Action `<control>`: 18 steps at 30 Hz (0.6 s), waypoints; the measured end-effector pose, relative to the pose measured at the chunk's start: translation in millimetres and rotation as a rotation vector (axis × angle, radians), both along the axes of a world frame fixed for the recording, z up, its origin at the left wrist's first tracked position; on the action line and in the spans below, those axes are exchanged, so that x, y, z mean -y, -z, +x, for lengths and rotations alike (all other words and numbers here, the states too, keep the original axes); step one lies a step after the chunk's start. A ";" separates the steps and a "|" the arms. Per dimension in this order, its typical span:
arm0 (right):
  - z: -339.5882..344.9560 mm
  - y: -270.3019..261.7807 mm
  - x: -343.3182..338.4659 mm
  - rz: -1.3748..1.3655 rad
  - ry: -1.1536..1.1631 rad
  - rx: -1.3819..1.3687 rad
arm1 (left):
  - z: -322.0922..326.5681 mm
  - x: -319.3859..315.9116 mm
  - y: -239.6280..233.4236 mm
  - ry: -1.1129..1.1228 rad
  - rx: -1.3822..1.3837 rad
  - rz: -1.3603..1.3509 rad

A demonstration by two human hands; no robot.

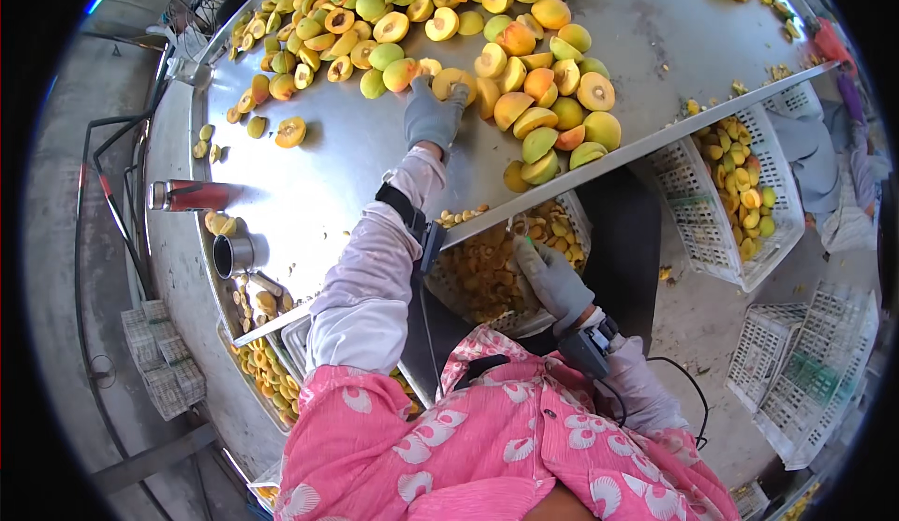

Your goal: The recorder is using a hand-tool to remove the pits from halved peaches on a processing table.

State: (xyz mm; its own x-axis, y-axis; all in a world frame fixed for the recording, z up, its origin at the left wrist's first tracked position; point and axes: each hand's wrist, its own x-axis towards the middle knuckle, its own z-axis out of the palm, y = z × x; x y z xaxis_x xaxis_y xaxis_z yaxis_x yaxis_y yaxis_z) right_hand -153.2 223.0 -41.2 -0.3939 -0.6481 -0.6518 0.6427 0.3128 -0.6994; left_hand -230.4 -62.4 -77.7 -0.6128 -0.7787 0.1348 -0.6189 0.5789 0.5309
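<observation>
My left hand (434,115), in a grey glove, is at the near edge of a heap of halved yellow stone fruit (393,26) on a metal table (351,142). Its thumb and fingers grip a fruit half (451,84) with the cut face up. Beyond the table's near rim, my right hand (551,279), also gloved, holds a small tool with a metal loop (518,225) and a bit of green at its handle. Below that hand, a white plastic crate (579,215) contains fruit pieces. More halves (555,100) lie right of my left hand, several showing pits.
A red flask (189,195), a metal cup (233,254) and loose pits (246,303) are at the table's left end. A raised rim (646,138) edges the table. Crates of fruit (737,191) and stacked crates (808,366) stand right. Another person's sleeve (853,149) shows far right.
</observation>
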 end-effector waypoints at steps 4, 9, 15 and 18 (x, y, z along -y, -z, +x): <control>-14.1 0.5 14.3 -0.102 0.028 -0.082 | 3.7 4.4 -5.6 0.052 -0.208 0.420; -20.4 -27.3 27.8 -0.323 0.013 -0.072 | 70.6 -40.6 -66.4 0.349 -0.303 1.126; 8.2 -42.0 37.1 -0.404 -0.015 -0.067 | 137.2 -117.0 -102.1 0.381 -0.499 0.784; 27.8 -50.2 34.0 -0.424 -0.017 -0.069 | 154.2 -131.7 -102.1 0.253 -0.736 1.017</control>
State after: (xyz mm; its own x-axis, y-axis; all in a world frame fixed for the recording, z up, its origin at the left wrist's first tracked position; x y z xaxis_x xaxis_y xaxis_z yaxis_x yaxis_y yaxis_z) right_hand -125.4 189.0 9.0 -0.4142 -0.8596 -0.2990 0.5867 -0.0010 -0.8098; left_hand -76.2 69.4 24.4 -0.7932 -0.6036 -0.0807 0.0757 -0.2293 0.9704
